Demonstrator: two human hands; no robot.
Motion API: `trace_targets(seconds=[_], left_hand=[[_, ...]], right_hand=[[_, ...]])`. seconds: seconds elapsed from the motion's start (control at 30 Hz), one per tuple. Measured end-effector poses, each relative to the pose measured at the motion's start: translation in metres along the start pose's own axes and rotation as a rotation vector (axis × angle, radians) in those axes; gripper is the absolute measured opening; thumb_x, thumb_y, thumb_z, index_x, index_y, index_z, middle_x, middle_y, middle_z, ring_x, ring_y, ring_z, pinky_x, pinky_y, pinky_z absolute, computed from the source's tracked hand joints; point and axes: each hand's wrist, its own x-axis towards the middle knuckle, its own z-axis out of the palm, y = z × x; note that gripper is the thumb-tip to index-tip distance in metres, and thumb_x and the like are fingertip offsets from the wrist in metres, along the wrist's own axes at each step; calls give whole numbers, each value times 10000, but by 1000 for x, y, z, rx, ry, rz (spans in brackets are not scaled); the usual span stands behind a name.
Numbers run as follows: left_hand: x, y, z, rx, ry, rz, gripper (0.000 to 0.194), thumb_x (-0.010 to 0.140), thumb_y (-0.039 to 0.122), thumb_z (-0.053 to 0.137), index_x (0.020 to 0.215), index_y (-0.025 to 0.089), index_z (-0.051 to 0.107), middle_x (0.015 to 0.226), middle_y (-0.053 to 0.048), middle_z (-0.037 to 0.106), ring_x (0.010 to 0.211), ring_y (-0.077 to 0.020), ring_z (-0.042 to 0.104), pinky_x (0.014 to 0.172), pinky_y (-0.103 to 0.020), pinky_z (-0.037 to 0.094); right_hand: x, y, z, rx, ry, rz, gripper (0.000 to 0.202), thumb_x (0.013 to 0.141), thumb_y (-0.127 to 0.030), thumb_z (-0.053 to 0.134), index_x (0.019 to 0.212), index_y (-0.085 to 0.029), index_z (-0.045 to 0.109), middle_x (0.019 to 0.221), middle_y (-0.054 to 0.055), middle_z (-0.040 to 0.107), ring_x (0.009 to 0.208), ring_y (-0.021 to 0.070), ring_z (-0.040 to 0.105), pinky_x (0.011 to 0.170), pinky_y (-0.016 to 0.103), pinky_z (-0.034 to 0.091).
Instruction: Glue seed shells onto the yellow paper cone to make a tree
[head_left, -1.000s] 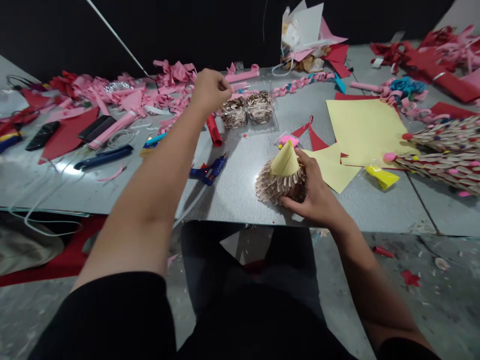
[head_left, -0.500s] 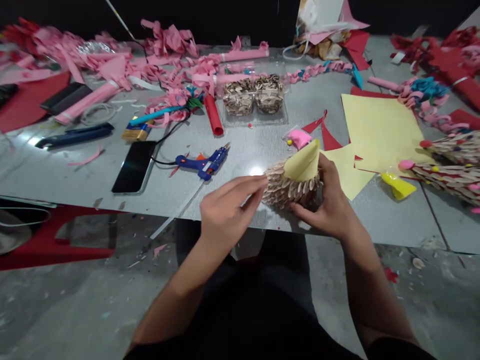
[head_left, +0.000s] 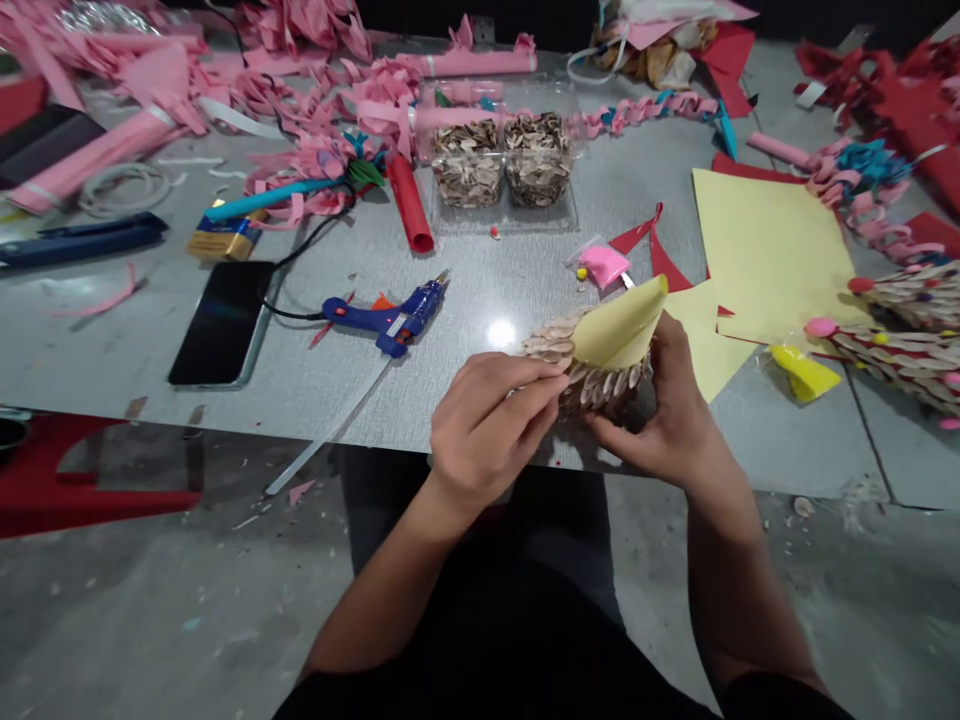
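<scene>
A yellow paper cone (head_left: 616, 330), its lower part covered in overlapping rows of flat, brownish seed shells, leans at the table's front edge with its bare tip up and to the right. My right hand (head_left: 679, 420) is wrapped around its right side, thumb at the lower front and fingers partly hidden behind. My left hand (head_left: 491, 420) has its fingertips pinched together against the shells below the bare paper; anything between them is hidden. Left of the hands lies a blue glue gun (head_left: 394, 318), a clear glue stick (head_left: 330, 425) jutting from its rear over the table edge.
A clear plastic tray (head_left: 501, 160) holds loose shells. Yellow paper (head_left: 772, 260), a pink packet (head_left: 604, 265) and a yellow packet (head_left: 802, 375) lie to the right, near shell-covered cones (head_left: 896, 350). A phone (head_left: 223, 322) is at left; pink crepe paper (head_left: 300, 30) crowds the back.
My left hand has moved right, its pinched fingertips now on the shells at the cone's front. The right hand keeps its hold. The view has shifted, so tabletop items at left appear further left.
</scene>
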Motion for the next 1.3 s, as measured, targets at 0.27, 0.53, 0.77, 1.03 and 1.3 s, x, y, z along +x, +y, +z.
trace_targets(seconds=[0.27, 0.53, 0.77, 1.03, 1.3], left_hand=[[2, 1, -1, 18, 7, 31, 277, 1042, 32, 812, 1189, 263, 773, 1166, -38, 907, 1054, -234, 886, 951, -446, 748], [1, -1, 5, 63, 63, 92, 222, 1014, 1, 820, 1065, 208, 756, 1110, -61, 911, 1050, -248, 888, 940, -428, 737], [6, -2, 7, 64, 66, 142, 215, 1000, -23, 838, 1037, 171, 751, 1051, -70, 904, 1026, -248, 883, 930, -420, 722], [7, -5, -1, 121, 0, 223, 169, 1063, -6, 760, 1086, 160, 780, 1161, -102, 915, 1097, -267, 895, 944, -425, 734], [-2, -5, -9, 128, -28, 194, 216, 1047, 2, 792, 1201, 153, 790, 1245, -128, 905, 1167, -272, 879, 958, -426, 713]], right_hand=[[1, -1, 0, 9, 3, -27, 1110, 901, -298, 857, 1832, -333, 253, 1666, 167, 535, 1540, 459, 588, 1321, 733, 550], [2, 3, 3, 55, 36, -69, 1137, 869, -276, 887, 1833, -320, 286, 1656, 164, 538, 1534, 451, 606, 1295, 696, 585], [3, 4, 4, 45, 49, -92, 1094, 876, -272, 885, 1812, -325, 321, 1686, 173, 544, 1562, 463, 589, 1311, 729, 564], [2, 5, 6, 68, 65, -64, 1130, 872, -290, 909, 1825, -338, 304, 1661, 166, 538, 1530, 466, 606, 1306, 737, 568], [3, 8, 6, 32, 67, -68, 1148, 886, -333, 915, 1835, -355, 270, 1700, 159, 517, 1567, 475, 568, 1343, 760, 520]])
